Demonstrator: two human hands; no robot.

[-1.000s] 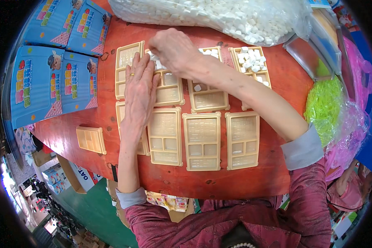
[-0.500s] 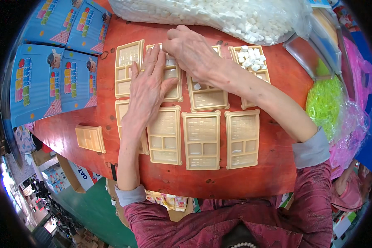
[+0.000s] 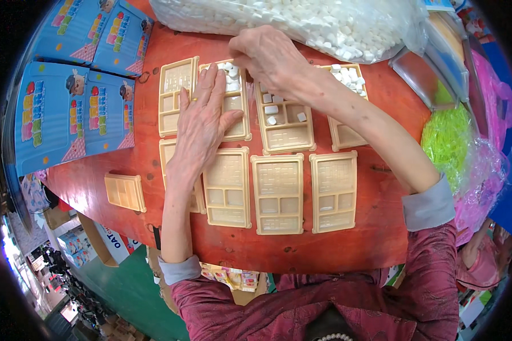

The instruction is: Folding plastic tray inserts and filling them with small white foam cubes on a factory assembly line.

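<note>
My left hand (image 3: 202,116) lies with its fingers stretched out over a beige compartment tray (image 3: 233,129), second from the left in the back row. Small white marshmallow-like pieces (image 3: 231,77) sit in the top compartment of that tray, beside my fingertips. Curled fingers mark my right hand (image 3: 267,54), raised between this tray and the third one; whatever they hold is hidden. The third tray (image 3: 290,138), partly under my right wrist, has a few white pieces (image 3: 272,109) in its compartments. More white pieces fill the top of the fourth tray (image 3: 347,136), partly behind my forearm.
A big clear bag of white pieces (image 3: 301,23) lies along the far edge. Several beige trays (image 3: 279,193) stand in a front row, with a smaller one (image 3: 125,191) at left. Blue printed boxes (image 3: 74,116) stand left; bright green shreds (image 3: 449,139) and pink plastic (image 3: 472,193) lie right.
My right hand has moved a little right and away from the second tray, uncovering white pieces in it and more pieces in the third tray. My left hand has barely moved.
</note>
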